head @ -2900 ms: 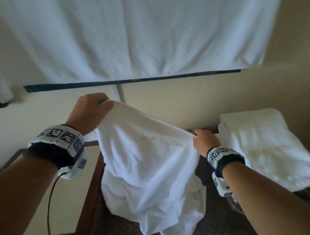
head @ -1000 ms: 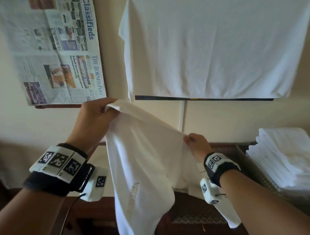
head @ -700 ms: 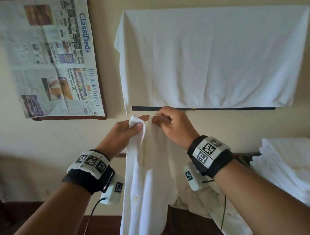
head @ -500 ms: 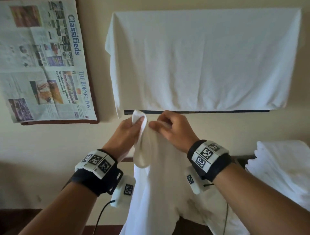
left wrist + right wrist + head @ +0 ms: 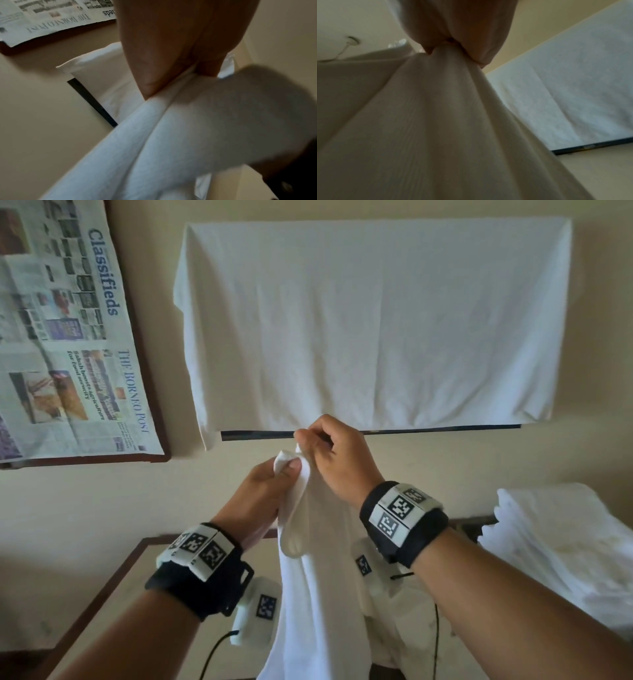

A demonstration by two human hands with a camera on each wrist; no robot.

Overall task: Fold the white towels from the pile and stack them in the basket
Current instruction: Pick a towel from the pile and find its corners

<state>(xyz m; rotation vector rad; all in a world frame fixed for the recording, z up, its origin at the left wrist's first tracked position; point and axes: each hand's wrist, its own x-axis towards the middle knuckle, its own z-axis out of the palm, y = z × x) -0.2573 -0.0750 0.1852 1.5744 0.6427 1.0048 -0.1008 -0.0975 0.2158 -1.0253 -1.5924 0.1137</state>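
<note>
A white towel (image 5: 318,594) hangs in front of me, held up by its top corners, which are brought together. My left hand (image 5: 274,484) pinches one corner between thumb and fingers. My right hand (image 5: 329,453) grips the other corner right beside it. In the left wrist view the towel (image 5: 171,142) runs down from the fingers (image 5: 171,54). In the right wrist view the cloth (image 5: 436,121) fans out below the pinching fingertips (image 5: 453,33). A stack of folded white towels (image 5: 561,546) lies at the right; the basket under it is hardly visible.
A large white cloth (image 5: 370,320) drapes over a dark-edged panel on the wall ahead. A newspaper (image 5: 65,337) in a brown frame hangs at upper left. A wood-edged table (image 5: 113,580) stands lower left.
My hands came together from wide apart, bringing the two top corners of the towel side by side. The towel now hangs doubled and narrow. My view has lifted toward the wall.
</note>
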